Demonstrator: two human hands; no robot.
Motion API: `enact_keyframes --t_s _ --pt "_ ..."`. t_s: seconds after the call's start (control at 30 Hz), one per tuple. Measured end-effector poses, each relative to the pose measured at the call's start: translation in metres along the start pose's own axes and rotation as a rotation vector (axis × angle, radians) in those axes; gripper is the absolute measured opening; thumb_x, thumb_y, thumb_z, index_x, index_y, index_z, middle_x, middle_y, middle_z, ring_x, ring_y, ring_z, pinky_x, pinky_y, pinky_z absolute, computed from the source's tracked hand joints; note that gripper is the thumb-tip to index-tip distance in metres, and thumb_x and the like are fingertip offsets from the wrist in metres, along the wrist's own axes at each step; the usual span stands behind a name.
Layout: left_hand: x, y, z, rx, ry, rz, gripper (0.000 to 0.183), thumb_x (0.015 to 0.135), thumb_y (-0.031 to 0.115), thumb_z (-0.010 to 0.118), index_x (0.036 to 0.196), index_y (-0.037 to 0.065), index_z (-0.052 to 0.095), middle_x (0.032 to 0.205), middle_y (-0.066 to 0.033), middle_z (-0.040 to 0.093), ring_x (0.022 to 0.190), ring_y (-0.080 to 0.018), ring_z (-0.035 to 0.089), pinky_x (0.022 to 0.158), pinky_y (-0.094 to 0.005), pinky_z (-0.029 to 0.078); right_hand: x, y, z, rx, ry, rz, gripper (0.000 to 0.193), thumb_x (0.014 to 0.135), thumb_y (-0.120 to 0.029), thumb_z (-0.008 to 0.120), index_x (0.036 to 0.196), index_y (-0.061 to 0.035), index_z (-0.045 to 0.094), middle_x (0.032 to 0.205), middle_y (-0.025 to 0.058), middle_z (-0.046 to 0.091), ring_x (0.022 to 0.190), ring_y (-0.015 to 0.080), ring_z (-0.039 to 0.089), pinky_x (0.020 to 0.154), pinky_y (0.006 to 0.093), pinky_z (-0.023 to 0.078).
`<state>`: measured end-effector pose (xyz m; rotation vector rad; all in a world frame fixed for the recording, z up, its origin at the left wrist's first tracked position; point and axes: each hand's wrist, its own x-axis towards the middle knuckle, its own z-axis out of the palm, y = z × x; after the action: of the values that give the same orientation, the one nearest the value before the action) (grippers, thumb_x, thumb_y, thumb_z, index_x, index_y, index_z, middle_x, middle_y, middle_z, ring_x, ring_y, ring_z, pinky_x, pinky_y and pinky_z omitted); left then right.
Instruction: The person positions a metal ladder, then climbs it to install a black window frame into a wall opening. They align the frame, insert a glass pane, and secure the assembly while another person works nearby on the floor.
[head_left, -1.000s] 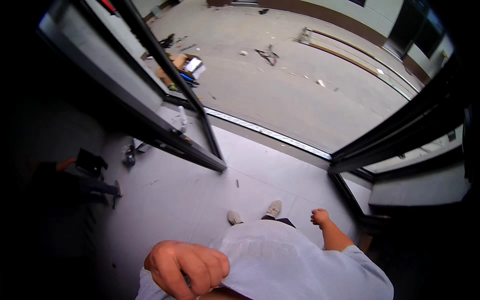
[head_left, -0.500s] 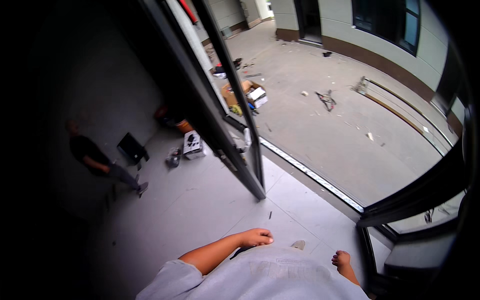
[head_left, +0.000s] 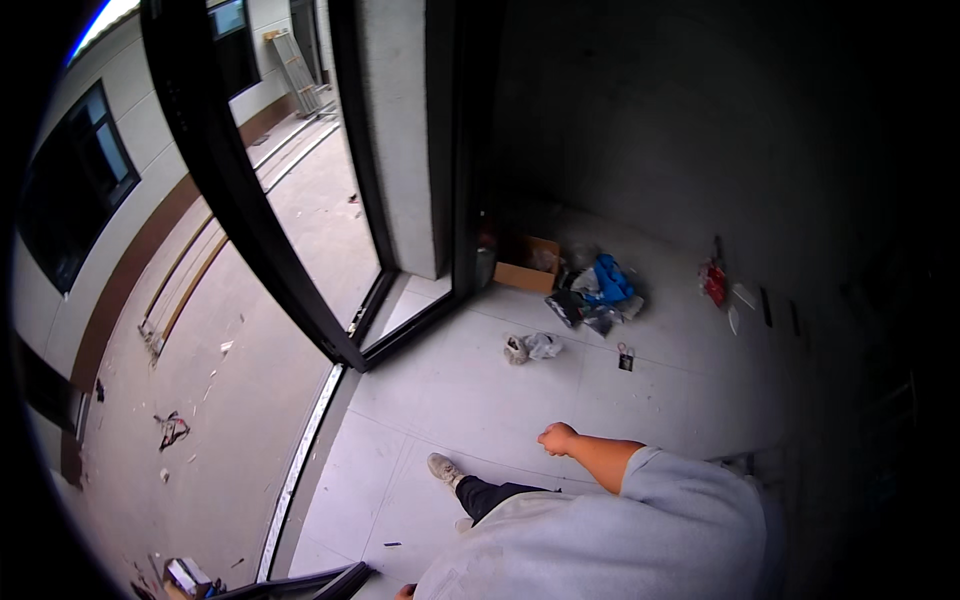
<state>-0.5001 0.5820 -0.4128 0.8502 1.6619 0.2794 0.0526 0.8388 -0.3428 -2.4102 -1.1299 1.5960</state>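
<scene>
Crumpled translucent plastic [head_left: 545, 346] is seen ahead of and apart from the bare right hand [head_left: 557, 439], loosely curled into a fist.

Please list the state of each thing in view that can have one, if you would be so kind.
Right hand: curled closed, nothing visible in it
Left hand: mostly cut off by the lower edge, state unclear
Black-framed door leaf at the lower edge: swung open
Cardboard box: open-topped
Blue bag: crumpled
Clear plastic bag: crumpled
Ladder outside: leaning
</scene>
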Motion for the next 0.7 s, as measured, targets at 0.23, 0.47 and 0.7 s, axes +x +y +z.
enact_keyframes --t_s 0.23,0.47,0.7 --pt "0.086 -0.029 -0.076 0.028 -0.426 0.179 0.031 0.095 0.026 0.059 0.108 -0.002 0.066 0.084 -0.0075 0.068 0.074 -0.0165 0.062 0.065 -0.0341 0.055 -0.155 0.201 -0.008 0.074 0.151 0.387 0.035 0.087 -0.033 0.057 0.065 -0.0060 0.060 0.057 0.0061 0.060 0.041 0.0183 0.050 0.041 0.0343 0.042" --pt "0.102 0.076 -0.072 0.637 -0.318 0.264 0.032 0.094 0.026 0.060 0.111 -0.001 0.065 0.084 -0.0060 0.069 0.074 -0.0167 0.062 0.066 -0.0347 0.055 -0.220 0.256 0.002 0.377 0.148 0.408 0.035 0.086 -0.037 0.061 0.069 -0.0070 0.062 0.059 0.0064 0.062 0.042 0.0188 0.053 0.039 0.0346 0.041" --pt "0.104 0.239 0.106 0.756 -0.466 0.362 0.025 0.091 0.022 0.061 0.104 0.001 0.066 0.083 -0.0068 0.068 0.072 -0.0193 0.061 0.064 -0.0362 0.053 -0.236 0.286 -0.035 0.593 0.362 0.075 0.030 0.089 -0.035 0.067 0.094 -0.0055 0.070 0.079 0.0063 0.070 0.065 0.0184 0.064 0.061 0.0344 0.052"
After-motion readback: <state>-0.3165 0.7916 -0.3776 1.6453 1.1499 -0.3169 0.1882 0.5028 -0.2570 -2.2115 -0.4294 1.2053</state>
